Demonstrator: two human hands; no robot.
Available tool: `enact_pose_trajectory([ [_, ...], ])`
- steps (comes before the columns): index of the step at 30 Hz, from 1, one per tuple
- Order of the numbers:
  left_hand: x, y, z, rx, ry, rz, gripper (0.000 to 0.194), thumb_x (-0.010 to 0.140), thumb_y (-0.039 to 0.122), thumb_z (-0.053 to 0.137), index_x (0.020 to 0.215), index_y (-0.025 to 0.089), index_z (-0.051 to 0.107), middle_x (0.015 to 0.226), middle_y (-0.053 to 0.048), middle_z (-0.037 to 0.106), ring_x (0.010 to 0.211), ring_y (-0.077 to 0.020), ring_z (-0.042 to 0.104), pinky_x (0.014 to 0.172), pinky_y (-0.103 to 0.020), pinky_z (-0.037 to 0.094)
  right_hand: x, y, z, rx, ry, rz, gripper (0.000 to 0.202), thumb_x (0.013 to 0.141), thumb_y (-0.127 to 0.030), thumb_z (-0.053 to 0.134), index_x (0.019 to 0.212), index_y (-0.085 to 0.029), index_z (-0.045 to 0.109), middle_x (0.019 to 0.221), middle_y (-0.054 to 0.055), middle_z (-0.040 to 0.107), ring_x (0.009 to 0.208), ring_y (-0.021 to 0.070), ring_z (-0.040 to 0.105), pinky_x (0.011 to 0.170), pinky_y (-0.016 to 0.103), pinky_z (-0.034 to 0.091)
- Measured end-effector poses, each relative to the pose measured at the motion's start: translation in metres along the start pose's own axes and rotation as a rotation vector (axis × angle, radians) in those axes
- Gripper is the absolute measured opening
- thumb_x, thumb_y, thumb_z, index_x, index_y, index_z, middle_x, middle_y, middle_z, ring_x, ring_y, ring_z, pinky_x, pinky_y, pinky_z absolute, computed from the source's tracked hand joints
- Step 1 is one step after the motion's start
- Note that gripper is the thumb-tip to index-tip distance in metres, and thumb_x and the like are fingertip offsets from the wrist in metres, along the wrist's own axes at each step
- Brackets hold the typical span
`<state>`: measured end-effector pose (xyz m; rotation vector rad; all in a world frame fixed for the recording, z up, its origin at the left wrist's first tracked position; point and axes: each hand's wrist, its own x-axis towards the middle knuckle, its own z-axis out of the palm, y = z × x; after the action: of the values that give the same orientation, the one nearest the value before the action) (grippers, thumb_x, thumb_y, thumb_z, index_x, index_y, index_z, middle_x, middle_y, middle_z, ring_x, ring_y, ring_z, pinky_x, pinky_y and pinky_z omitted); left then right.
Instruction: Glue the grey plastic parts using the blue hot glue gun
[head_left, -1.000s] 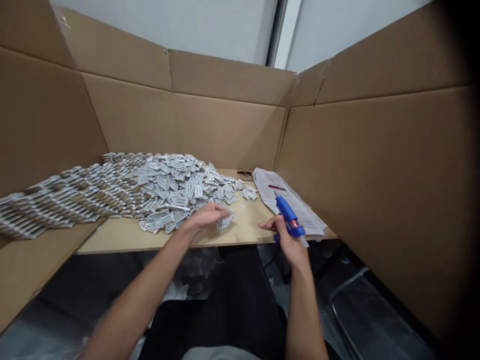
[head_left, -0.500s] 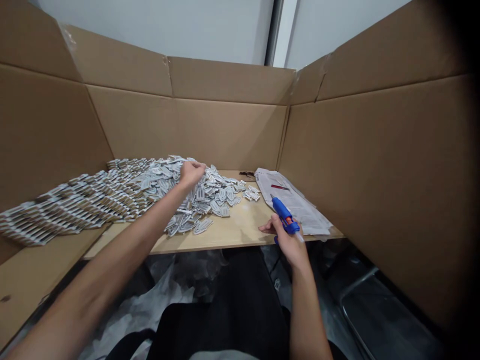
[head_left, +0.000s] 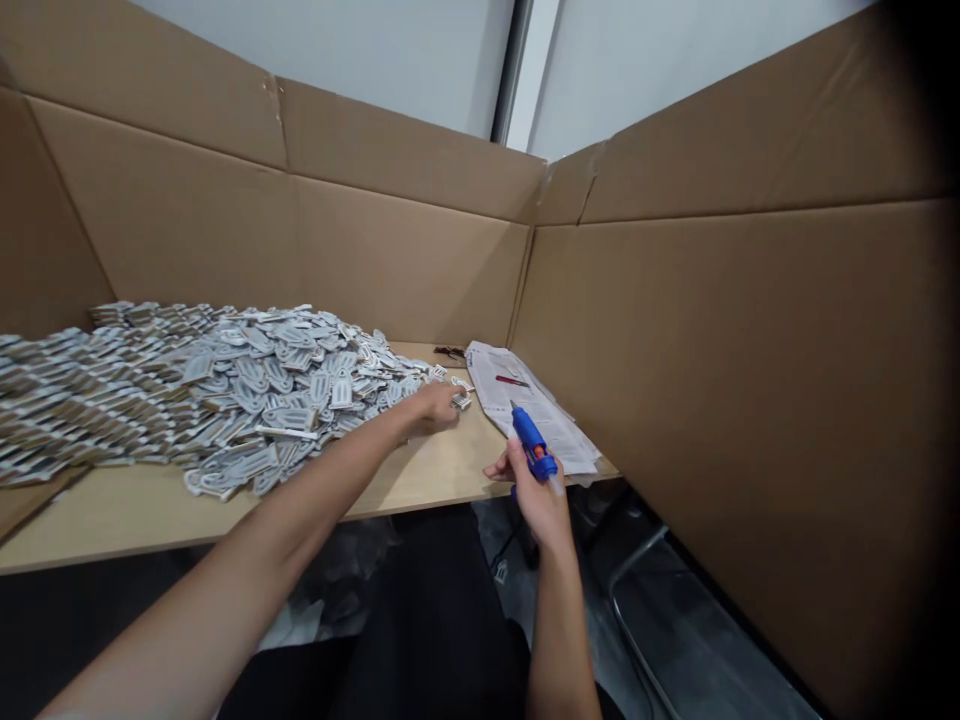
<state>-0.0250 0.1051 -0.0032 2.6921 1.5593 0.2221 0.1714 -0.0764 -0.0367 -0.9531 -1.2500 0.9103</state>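
Observation:
My right hand is wrapped round a blue hot glue gun, whose nozzle points up and away from me. A clear glue stick pokes out of its back end. My left hand is at the right end of a large heap of flat grey-white slotted pieces. Its fingers are closed at a small slotted piece on the table; the hand partly hides the grip. Stacked pieces with brown edges stand in rows left of the heap.
Printed paper sheets lie on the right of the wooden table, with a red pen-like tool on them. Dark brown bits lie behind. Cardboard walls enclose the table. A metal-framed chair stands below right.
My left hand has moved from above the heap to the small pieces at its right end. The view has turned right. My right hand still holds the glue gun.

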Motion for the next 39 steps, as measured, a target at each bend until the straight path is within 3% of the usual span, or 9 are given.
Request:
enact_pose_trajectory([
  [6, 0.002, 0.008, -0.005, 0.041, -0.038, 0.081, 0.048, 0.059, 0.017, 0.069, 0.107, 0.014, 0.072, 0.119, -0.017, 0.066, 0.11, -0.0348, 0.06, 0.094, -0.039, 0.047, 0.0, 0.002, -0.001, -0.01, 0.007, 0.006, 0.043, 0.087, -0.065, 0.064, 0.076, -0.025, 0.061, 0.071, 0.005, 0.071, 0.07, 0.0252, 0.074, 0.073, 0.037, 0.063],
  [11, -0.023, 0.01, -0.005, 0.054, -0.034, 0.144, 0.043, 0.063, 0.018, 0.066, 0.105, 0.017, 0.069, 0.104, -0.012, 0.068, 0.093, -0.03, 0.063, 0.079, -0.035, 0.048, 0.004, 0.013, -0.002, -0.018, 0.037, 0.013, 0.044, 0.085, -0.065, 0.066, 0.084, -0.022, 0.06, 0.068, 0.001, 0.066, 0.064, 0.0216, 0.071, 0.063, 0.032, 0.059],
  [15, -0.054, 0.017, -0.001, -0.042, 0.148, 0.191, 0.033, 0.066, 0.007, 0.056, 0.094, 0.019, 0.068, 0.1, -0.01, 0.066, 0.09, -0.027, 0.062, 0.078, -0.033, 0.047, 0.008, 0.026, 0.002, -0.235, 0.082, -0.017, 0.046, 0.089, -0.064, 0.058, 0.088, -0.019, 0.061, 0.067, 0.002, 0.066, 0.059, 0.02, 0.067, 0.058, 0.028, 0.05],
  [19, -0.075, 0.026, -0.005, -0.274, 0.422, 0.173, 0.027, 0.067, 0.002, 0.05, 0.083, 0.02, 0.063, 0.094, -0.008, 0.063, 0.09, -0.0242, 0.059, 0.083, -0.034, 0.046, 0.012, 0.03, 0.005, -0.637, 0.156, -0.132, 0.033, 0.094, -0.047, 0.056, 0.095, -0.015, 0.064, 0.079, 0.011, 0.072, 0.074, 0.0259, 0.07, 0.067, 0.03, 0.047],
  [24, -0.104, 0.03, -0.004, -0.37, 0.554, 0.043, 0.03, 0.075, 0.003, 0.046, 0.097, 0.018, 0.061, 0.093, -0.006, 0.063, 0.09, -0.0225, 0.059, 0.085, -0.034, 0.048, 0.025, 0.025, -0.002, -0.996, 0.125, -0.044, 0.019, 0.084, -0.016, 0.062, 0.102, -0.013, 0.067, 0.095, 0.016, 0.075, 0.092, 0.0291, 0.07, 0.075, 0.03, 0.045],
  [29, -0.134, 0.044, 0.024, -0.091, 0.42, -0.054, 0.058, 0.072, -0.005, 0.048, 0.122, 0.023, 0.062, 0.13, -0.013, 0.057, 0.124, -0.0309, 0.05, 0.098, -0.043, 0.047, 0.037, 0.018, -0.007, -1.047, 0.037, 0.041, 0.026, 0.08, -0.018, 0.069, 0.106, -0.015, 0.069, 0.099, 0.014, 0.076, 0.095, 0.0279, 0.071, 0.077, 0.029, 0.046],
  [34, -0.134, 0.064, 0.032, -0.007, 0.472, -0.107, 0.048, 0.08, -0.001, 0.048, 0.116, 0.025, 0.067, 0.147, -0.014, 0.042, 0.135, -0.0346, 0.04, 0.094, -0.045, 0.051, 0.037, 0.014, 0.004, -1.128, 0.059, 0.1, 0.032, 0.08, -0.016, 0.068, 0.112, -0.016, 0.069, 0.106, 0.017, 0.075, 0.101, 0.0299, 0.071, 0.079, 0.031, 0.047],
  [37, -0.132, 0.069, 0.029, -0.046, 0.586, -0.183, 0.051, 0.08, -0.001, 0.049, 0.121, 0.025, 0.065, 0.142, -0.015, 0.045, 0.132, -0.0333, 0.044, 0.091, -0.041, 0.05, 0.036, 0.013, 0.011, -1.163, 0.042, 0.164, 0.033, 0.078, -0.016, 0.069, 0.111, -0.015, 0.07, 0.106, 0.019, 0.075, 0.099, 0.0318, 0.072, 0.078, 0.032, 0.048],
  [39, -0.134, 0.069, 0.029, -0.146, 0.567, -0.228, 0.044, 0.082, 0.002, 0.05, 0.118, 0.024, 0.064, 0.12, -0.013, 0.058, 0.116, -0.0305, 0.056, 0.087, -0.038, 0.049, 0.037, 0.013, 0.015, -1.16, 0.003, 0.176, 0.032, 0.075, -0.016, 0.072, 0.107, -0.015, 0.071, 0.105, 0.02, 0.075, 0.098, 0.0325, 0.072, 0.077, 0.033, 0.048],
])
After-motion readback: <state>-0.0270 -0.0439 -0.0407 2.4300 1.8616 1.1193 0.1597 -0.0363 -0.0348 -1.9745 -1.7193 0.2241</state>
